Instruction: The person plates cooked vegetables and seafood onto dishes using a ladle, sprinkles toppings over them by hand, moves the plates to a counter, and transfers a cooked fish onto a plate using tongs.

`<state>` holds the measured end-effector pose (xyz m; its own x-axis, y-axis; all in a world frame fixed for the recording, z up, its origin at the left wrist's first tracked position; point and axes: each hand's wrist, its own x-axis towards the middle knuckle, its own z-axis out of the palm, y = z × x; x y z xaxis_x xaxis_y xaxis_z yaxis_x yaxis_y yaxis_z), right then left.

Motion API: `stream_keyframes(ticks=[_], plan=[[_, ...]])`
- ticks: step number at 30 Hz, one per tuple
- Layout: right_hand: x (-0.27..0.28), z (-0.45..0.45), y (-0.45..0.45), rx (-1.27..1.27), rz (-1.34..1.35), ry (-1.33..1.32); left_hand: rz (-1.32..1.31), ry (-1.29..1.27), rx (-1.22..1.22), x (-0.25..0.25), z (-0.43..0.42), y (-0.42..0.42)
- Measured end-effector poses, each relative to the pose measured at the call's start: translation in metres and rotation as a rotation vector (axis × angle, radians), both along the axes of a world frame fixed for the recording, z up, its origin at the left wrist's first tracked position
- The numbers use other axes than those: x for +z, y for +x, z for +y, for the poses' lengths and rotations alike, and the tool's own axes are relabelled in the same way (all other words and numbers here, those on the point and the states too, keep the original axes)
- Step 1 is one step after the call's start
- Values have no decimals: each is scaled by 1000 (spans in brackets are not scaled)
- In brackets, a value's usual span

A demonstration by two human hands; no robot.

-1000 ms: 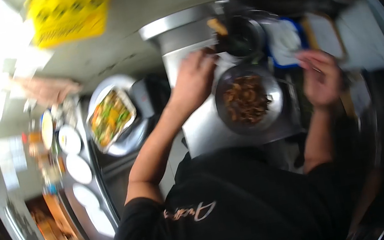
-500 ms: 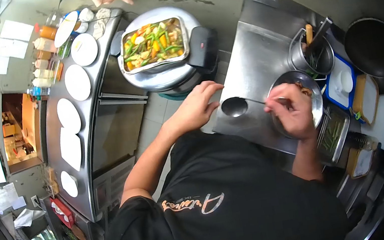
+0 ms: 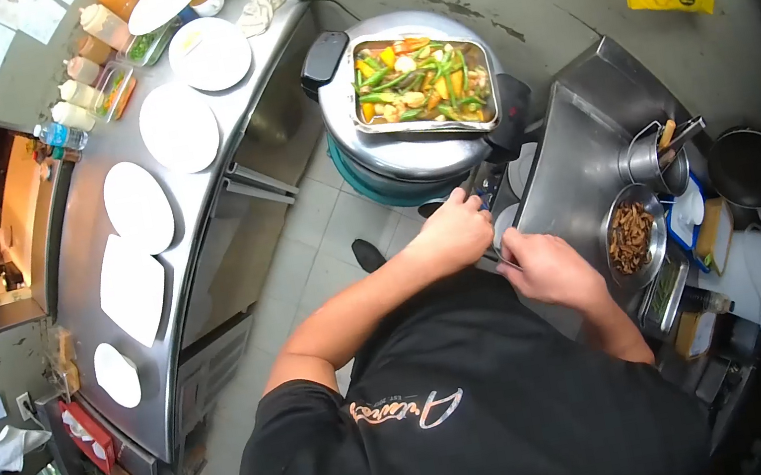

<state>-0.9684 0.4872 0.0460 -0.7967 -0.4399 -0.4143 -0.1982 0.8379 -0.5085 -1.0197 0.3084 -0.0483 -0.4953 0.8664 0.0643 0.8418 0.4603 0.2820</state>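
Note:
My left hand (image 3: pixel 461 227) is closed in front of my waist, beside the left edge of the steel counter (image 3: pixel 553 153). A thin dark metallic piece shows past its fingers, too small to name. My right hand (image 3: pixel 551 264) is close to it on the right, fingers curled in at the counter's edge. A pale rounded thing (image 3: pixel 502 225) shows at its fingertips; whether the hand grips it I cannot tell. On the counter to the right stands a metal bowl (image 3: pixel 663 259) of brown cooked strips (image 3: pixel 630 236).
Ahead, a tray of mixed vegetables (image 3: pixel 420 85) rests on a round lidded cooker (image 3: pixel 348 132). White plates (image 3: pixel 179 128) and sauce bottles (image 3: pixel 104 27) line the left counter (image 3: pixel 97 285). A metal pot (image 3: pixel 644 158) with utensils and a black pan (image 3: pixel 747 166) stand right.
The black ladle that my right hand held over the counter is no longer plainly seen. My right hand has left the bowl and come toward my left hand. The view has shifted.

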Motion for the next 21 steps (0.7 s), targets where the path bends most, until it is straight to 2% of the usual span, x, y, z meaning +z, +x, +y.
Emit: stream_keyframes(ticks=[1, 3, 8, 11, 14, 15, 18, 20, 21], plan=[[2, -15, 2, 32, 26, 68, 37, -74, 13, -4, -3, 2], [7, -41, 5, 95, 79, 209, 49, -61, 24, -11, -14, 5], [-2, -63, -2, 64, 146, 269, -22, -190, 34, 6, -35, -5], [6, -53, -20, 4, 216, 162, 168, 78, 182, 18, -55, -7], [23, -18, -49, -148, 65, -3, 3, 628, 320, 72, -94, -16], [29, -9, -57, -222, -9, -87, -2, 720, 355, 79, -113, -23], [28, 24, -80, -308, 34, -231, 109, 663, 723, 57, -188, -49], [28, 29, -93, -344, 60, -287, -104, 690, 1135, 3, -243, -74], [26, 34, -101, -347, 69, -309, -83, 530, 1265, -38, -279, -88]])
